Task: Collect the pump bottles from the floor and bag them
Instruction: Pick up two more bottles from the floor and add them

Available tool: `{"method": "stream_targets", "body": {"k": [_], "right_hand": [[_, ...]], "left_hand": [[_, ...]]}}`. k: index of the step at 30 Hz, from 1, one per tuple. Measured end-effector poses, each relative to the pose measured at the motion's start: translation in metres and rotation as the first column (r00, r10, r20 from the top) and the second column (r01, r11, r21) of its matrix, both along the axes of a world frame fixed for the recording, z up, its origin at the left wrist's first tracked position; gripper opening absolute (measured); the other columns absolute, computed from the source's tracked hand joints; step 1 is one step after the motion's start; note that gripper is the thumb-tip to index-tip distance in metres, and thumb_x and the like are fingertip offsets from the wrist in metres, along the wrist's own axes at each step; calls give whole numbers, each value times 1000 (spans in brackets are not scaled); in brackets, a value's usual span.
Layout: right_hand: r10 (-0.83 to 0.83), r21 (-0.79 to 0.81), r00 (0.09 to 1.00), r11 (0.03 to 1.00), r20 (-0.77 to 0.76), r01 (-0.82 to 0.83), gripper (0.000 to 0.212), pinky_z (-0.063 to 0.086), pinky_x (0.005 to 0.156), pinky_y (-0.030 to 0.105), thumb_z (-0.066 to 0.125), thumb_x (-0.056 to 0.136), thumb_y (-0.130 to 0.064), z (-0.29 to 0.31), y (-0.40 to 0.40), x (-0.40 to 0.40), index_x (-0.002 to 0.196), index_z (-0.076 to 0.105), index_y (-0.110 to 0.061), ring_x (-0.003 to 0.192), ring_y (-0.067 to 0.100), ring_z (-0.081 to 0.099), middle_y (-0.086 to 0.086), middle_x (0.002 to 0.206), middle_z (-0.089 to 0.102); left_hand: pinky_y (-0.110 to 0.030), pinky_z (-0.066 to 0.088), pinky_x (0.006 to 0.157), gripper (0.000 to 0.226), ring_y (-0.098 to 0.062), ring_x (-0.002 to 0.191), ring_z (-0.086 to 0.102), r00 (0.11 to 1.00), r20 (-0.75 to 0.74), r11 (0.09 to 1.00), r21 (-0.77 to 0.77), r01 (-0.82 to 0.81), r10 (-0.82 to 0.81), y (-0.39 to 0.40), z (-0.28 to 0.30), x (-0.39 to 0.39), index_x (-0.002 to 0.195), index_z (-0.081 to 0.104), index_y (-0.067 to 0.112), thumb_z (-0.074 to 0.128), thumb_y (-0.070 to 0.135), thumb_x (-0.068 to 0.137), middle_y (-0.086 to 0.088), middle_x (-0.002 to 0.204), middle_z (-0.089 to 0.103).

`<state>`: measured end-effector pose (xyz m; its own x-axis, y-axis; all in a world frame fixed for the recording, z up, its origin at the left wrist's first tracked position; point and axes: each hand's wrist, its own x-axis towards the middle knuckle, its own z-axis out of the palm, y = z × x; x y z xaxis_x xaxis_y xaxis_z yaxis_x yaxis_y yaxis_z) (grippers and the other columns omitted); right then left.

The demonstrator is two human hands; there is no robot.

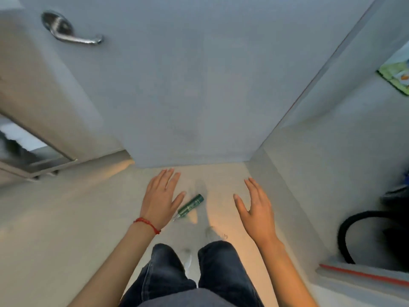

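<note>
Green bottle (190,206) lies flat on floor (66,218), long axis diagonal, just beside spread empty left hand (159,199); empty right hand (254,209) farther.

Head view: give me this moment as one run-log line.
left hand open, empty | right hand open, empty | green bottle lying on floor by door | no bag in view

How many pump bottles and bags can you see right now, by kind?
Green pump bottle, lying on the floor: 1
Bags: 0 in view
Total: 1
Left hand and right hand are both open and empty.
</note>
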<state>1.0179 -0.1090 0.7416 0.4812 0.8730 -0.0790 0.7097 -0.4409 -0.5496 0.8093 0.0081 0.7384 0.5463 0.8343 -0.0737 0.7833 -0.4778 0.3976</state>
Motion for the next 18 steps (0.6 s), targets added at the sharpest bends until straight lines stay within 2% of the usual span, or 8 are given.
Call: {"method": "stream_targets", "body": {"k": [2, 5, 8, 10, 12, 14, 16, 18], "right_hand": [[123, 4, 992, 992, -26, -123, 52, 22, 110, 32, 53, 90, -32, -3, 32, 14, 135, 40, -10, 135, 24, 33, 10, 145, 40], [358, -17, 932, 933, -58, -359, 53, 18, 108, 26, 50, 91, -36, -7, 76, 30, 137, 37, -13, 136, 20, 30, 8, 146, 38], [554, -25, 831, 831, -59, -556, 54, 17, 107, 25, 46, 91, -41, -13, 111, 40, 139, 34, -19, 136, 15, 28, 2, 148, 35], [639, -29, 767, 767, -51, -641, 53, 19, 107, 27, 48, 90, -38, -20, 130, 39, 138, 36, -17, 135, 18, 30, 3, 147, 37], [720, -42, 692, 691, -48, -722, 52, 22, 107, 30, 52, 90, -33, -30, 144, 33, 136, 39, -12, 134, 22, 34, 9, 144, 41], [781, -61, 621, 618, -64, -784, 51, 23, 106, 29, 53, 90, -31, -42, 152, 23, 135, 40, -11, 133, 23, 35, 10, 143, 42], [818, -70, 565, 561, -105, -825, 51, 22, 105, 26, 53, 90, -31, -56, 157, 11, 135, 40, -12, 133, 22, 35, 8, 143, 42], [838, -77, 524, 519, -152, -851, 51, 23, 103, 25, 54, 90, -31, -75, 160, 0, 135, 40, -12, 132, 20, 36, 7, 142, 44]], "left_hand": [[-55, 42, 94, 68, -42, 114, 53, 992, -7, 992, -9, -126, 126, 2, 1, 2, 117, 56, -3, 21, 50, 91, -25, 123, 57], [-56, 42, 95, 74, -43, 116, 51, 940, -3, 940, -39, -340, 340, -5, 3, 3, 118, 55, -3, 14, 53, 91, -25, 125, 56], [-55, 40, 98, 78, -42, 120, 47, 842, -1, 840, -70, -538, 539, -22, -1, 4, 121, 53, -1, 11, 56, 90, -24, 127, 54], [-53, 37, 101, 79, -40, 124, 43, 763, 0, 759, -98, -644, 647, -38, -8, 4, 125, 50, 1, 10, 58, 88, -22, 131, 51], [-51, 32, 104, 77, -38, 128, 39, 683, -13, 678, -116, -726, 730, -57, -19, 4, 128, 47, 3, 14, 59, 88, -20, 135, 48], [-50, 30, 105, 68, -38, 128, 39, 615, -42, 604, -149, -783, 787, -73, -30, 3, 128, 47, 4, 26, 53, 86, -20, 135, 48], [-52, 34, 102, 61, -40, 124, 43, 579, -65, 562, -172, -809, 813, -84, -43, 2, 125, 50, 1, 33, 44, 85, -22, 131, 51], [-52, 34, 103, 60, -40, 125, 43, 554, -96, 531, -189, -826, 827, -92, -59, 1, 125, 50, 1, 34, 42, 85, -22, 132, 51]]}}
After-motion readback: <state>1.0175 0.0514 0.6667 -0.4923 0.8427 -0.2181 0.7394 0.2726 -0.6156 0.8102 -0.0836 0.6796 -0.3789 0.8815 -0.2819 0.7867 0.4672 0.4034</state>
